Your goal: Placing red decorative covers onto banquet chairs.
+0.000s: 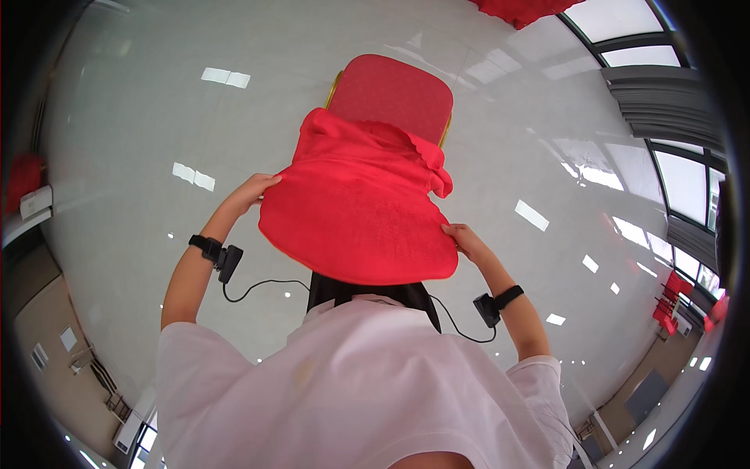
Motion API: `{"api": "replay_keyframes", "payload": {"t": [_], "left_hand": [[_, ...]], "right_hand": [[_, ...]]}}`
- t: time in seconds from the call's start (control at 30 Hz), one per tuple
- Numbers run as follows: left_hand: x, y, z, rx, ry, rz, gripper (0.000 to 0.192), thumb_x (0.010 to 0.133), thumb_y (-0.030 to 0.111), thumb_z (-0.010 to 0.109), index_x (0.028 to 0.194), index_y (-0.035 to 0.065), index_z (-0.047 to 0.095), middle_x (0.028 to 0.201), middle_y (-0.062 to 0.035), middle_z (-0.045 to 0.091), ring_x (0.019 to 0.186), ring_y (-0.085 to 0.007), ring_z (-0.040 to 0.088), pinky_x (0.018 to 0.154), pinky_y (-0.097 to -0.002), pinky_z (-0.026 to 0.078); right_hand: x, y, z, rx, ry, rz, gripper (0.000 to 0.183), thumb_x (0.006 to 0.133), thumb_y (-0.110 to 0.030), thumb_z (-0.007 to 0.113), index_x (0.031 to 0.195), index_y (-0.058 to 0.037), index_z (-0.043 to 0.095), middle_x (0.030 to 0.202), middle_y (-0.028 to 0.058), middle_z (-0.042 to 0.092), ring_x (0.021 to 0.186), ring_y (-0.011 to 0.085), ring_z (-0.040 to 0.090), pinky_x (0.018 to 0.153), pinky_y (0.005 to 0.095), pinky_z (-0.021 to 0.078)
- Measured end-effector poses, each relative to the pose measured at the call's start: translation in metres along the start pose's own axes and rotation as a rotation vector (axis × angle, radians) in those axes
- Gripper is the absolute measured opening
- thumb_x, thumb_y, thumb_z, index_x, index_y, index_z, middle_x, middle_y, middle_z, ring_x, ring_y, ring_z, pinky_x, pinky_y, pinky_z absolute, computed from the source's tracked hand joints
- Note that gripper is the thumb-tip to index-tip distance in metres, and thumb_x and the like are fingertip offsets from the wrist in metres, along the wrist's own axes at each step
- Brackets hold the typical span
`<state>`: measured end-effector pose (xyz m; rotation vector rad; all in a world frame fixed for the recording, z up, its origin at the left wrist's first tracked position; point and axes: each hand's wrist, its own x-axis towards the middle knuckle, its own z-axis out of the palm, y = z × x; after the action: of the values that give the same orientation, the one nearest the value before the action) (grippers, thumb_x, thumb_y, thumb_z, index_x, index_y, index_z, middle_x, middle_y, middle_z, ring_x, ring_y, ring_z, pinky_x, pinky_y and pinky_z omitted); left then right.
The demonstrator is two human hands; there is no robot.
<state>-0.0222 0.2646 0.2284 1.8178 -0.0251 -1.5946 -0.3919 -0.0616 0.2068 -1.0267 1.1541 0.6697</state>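
Before me stands a banquet chair with a red patterned padded seat [392,94] and gold-coloured metal at its sides. A bright red cloth chair cover [357,223] spreads over the part nearer my body. Its far portion gathers in folds, with a wavy edge lying over the padding. My left hand [255,189] pinches the cover's left edge between thumb and fingers. On the opposite side, slightly closer to my body, my right hand [463,237] grips the right edge. Whatever lies beneath the cloth is hidden, along with some fingertips.
Glossy pale floor tiles [252,129] surround the chair and reflect lights. More red cloth [527,9] appears at the far edge. Black straps with small devices [228,261] circle both forearms, their cables running to my torso. Windows and a grey curtain [662,105] line the right.
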Motion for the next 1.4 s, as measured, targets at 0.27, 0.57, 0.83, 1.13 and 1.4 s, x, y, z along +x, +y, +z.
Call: {"api": "replay_keyframes", "payload": {"t": [0.27, 0.57, 0.83, 1.13, 1.4], "left_hand": [[0.013, -0.001, 0.000, 0.029, 0.059, -0.039, 0.048, 0.087, 0.044, 0.048, 0.112, 0.0030, 0.053, 0.104, -0.0070, 0.058, 0.096, -0.0139, 0.054, 0.080, -0.0304, 0.044], [-0.083, -0.013, 0.055, -0.200, 0.549, 0.147, 0.055, 0.088, 0.048, 0.045, 0.124, 0.0070, 0.041, 0.117, -0.0077, 0.049, 0.105, -0.0154, 0.049, 0.088, -0.0307, 0.039], [-0.126, -0.016, 0.196, -0.001, 1.375, 0.320, 0.033, 0.091, 0.027, 0.047, 0.115, 0.0051, 0.051, 0.113, -0.0084, 0.053, 0.106, -0.0182, 0.049, 0.090, -0.0319, 0.039], [-0.115, 0.120, 0.364, 0.242, 1.511, 0.475, 0.017, 0.088, 0.011, 0.049, 0.104, 0.0063, 0.056, 0.117, -0.0092, 0.049, 0.109, -0.0208, 0.047, 0.092, -0.0317, 0.038], [-0.023, 0.142, 0.409, -0.137, 1.254, 0.545, 0.015, 0.084, 0.004, 0.052, 0.098, 0.0010, 0.055, 0.100, -0.0090, 0.054, 0.093, -0.0187, 0.054, 0.081, -0.0278, 0.044]], "right_hand": [[0.057, 0.012, -0.011, -0.200, 0.085, -0.081, 0.033, 0.084, -0.033, 0.055, 0.092, -0.0014, 0.061, 0.077, 0.0038, 0.060, 0.066, 0.0134, 0.056, 0.060, 0.0285, 0.0468], [0.048, -0.005, -0.117, -0.039, 0.055, -0.157, 0.028, 0.087, -0.033, 0.051, 0.081, -0.0058, 0.055, 0.061, 0.0021, 0.054, 0.057, 0.0116, 0.054, 0.054, 0.0236, 0.0427], [0.050, -0.023, -0.295, -0.102, 0.100, -0.261, 0.025, 0.086, -0.029, 0.050, 0.081, -0.0053, 0.055, 0.061, 0.0028, 0.054, 0.057, 0.0132, 0.055, 0.054, 0.0246, 0.0434], [0.021, -0.048, -0.449, -0.104, 0.233, -0.167, 0.022, 0.085, -0.025, 0.049, 0.082, -0.0044, 0.056, 0.062, 0.0032, 0.054, 0.057, 0.0131, 0.054, 0.052, 0.0248, 0.0430], [0.051, -0.181, -0.416, -0.364, 0.095, -0.251, 0.022, 0.085, -0.025, 0.048, 0.082, -0.0046, 0.056, 0.064, 0.0026, 0.054, 0.059, 0.0120, 0.054, 0.056, 0.0243, 0.0435]]}}
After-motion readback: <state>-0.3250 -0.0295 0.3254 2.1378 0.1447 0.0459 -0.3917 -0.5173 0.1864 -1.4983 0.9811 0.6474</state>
